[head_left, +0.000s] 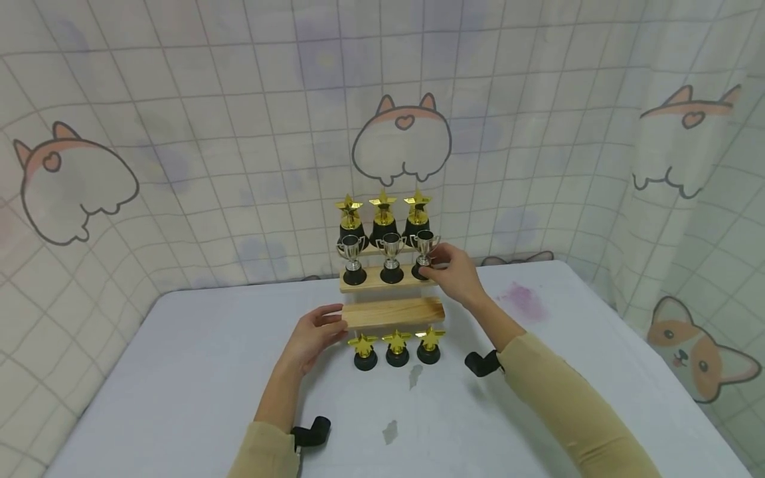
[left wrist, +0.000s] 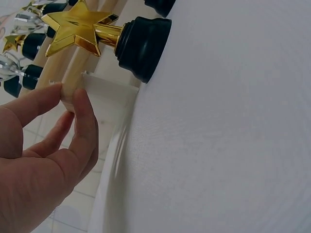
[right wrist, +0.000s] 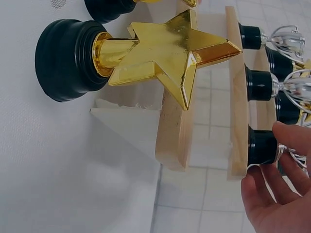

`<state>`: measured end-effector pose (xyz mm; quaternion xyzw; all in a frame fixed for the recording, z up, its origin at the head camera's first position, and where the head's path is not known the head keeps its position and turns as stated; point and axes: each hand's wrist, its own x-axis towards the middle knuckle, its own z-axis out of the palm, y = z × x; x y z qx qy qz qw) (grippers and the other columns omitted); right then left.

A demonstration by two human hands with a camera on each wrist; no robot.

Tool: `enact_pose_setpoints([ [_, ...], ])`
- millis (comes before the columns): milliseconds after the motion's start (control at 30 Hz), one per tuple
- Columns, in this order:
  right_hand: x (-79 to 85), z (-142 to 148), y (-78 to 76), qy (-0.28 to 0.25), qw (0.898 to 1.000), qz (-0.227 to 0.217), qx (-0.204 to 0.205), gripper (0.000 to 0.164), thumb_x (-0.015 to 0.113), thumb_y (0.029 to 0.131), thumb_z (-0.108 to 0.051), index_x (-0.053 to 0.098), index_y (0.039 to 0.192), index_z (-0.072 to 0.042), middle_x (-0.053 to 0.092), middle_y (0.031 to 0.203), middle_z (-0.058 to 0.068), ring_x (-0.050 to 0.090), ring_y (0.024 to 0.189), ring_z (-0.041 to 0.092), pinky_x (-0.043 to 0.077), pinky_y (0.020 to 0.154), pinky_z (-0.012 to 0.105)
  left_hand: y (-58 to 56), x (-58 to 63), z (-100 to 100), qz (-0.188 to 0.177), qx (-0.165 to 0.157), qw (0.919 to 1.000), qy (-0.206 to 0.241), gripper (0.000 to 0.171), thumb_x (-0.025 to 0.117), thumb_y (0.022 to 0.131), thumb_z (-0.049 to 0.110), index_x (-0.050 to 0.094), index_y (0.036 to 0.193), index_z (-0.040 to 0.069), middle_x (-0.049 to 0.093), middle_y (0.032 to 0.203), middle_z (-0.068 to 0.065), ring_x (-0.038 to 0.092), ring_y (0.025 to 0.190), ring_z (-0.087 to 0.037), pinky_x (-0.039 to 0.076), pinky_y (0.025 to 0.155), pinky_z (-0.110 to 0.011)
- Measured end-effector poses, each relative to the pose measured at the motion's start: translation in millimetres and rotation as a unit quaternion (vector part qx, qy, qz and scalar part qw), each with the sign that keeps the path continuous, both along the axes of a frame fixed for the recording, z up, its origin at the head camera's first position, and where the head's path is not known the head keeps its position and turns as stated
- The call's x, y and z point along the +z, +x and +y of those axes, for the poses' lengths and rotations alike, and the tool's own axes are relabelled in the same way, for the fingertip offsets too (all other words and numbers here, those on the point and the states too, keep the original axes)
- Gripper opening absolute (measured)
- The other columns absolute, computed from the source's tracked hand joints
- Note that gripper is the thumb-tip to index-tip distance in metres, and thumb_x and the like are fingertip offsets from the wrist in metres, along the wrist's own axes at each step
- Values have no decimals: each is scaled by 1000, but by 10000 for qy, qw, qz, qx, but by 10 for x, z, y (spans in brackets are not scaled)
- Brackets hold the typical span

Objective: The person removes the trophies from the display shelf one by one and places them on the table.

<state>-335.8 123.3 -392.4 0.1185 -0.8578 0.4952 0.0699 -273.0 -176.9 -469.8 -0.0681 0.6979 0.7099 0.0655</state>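
My right hand (head_left: pixel 457 272) pinches the rightmost silver cup trophy (head_left: pixel 425 243) near its black base, which stands on the middle wooden step (head_left: pixel 376 277). In the right wrist view, thumb and fingers lie around the lower part of that trophy (right wrist: pixel 262 145). My left hand (head_left: pixel 312 337) pinches the left end of the lowest wooden step (head_left: pixel 394 313), a bare plank. The left wrist view shows thumb and fingertips on the plank's end (left wrist: pixel 73 80). Two more silver cups, a left one (head_left: pixel 351 247) and a middle one (head_left: pixel 391 247), share the middle step.
Three gold star trophies (head_left: pixel 384 216) stand on the top step at the back. Three smaller gold star trophies (head_left: pixel 397 348) are lined up on the white table (head_left: pixel 227 372) before the stand. A checked curtain (head_left: pixel 251 133) with dog drawings hangs behind.
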Motion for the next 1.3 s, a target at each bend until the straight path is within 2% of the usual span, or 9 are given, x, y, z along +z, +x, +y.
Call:
enact_pose_setpoints([
  [267, 8, 0, -27, 52, 9999, 110, -53, 29, 76, 94, -13, 64, 116, 0, 67, 117, 18, 65, 111, 35, 57, 93, 46, -34, 5, 13, -7, 43, 10000, -29, 47, 72, 96, 4, 57, 141, 5, 57, 129, -20, 65, 111, -30, 58, 92, -35],
  [567, -34, 22, -41, -6, 9998, 213, -2, 27, 76, 95, -13, 64, 116, -1, 68, 117, 18, 65, 111, 34, 56, 94, 45, -3, 9, 13, -11, 1, 10000, -29, 49, 71, 96, 3, 56, 142, 3, 56, 130, -21, 65, 112, -29, 57, 95, -36],
  [833, 17, 50, 16, -177, 9998, 117, -17, 31, 76, 95, -15, 63, 120, -1, 66, 120, 18, 64, 113, 34, 56, 95, 46, -9, 3, 14, -22, 10, 10000, -13, 48, 71, 97, 3, 56, 142, 4, 57, 129, -21, 65, 112, -30, 57, 95, -36],
  [1100, 30, 73, 89, -214, 9996, 164, 93, 30, 77, 94, -15, 64, 118, -2, 67, 116, 16, 65, 110, 32, 56, 96, 45, 4, -8, 15, 6, 24, 10000, 23, 48, 70, 96, 2, 56, 142, 3, 56, 128, -21, 66, 109, -28, 57, 94, -36],
  [1300, 40, 55, 198, -219, 9993, 219, 229, 29, 78, 93, -15, 65, 115, -1, 69, 113, 15, 66, 109, 31, 57, 95, 44, 23, -7, 3, 33, 27, 10000, 42, 47, 70, 97, 2, 56, 142, 3, 57, 127, -21, 66, 107, -27, 57, 94, -36],
])
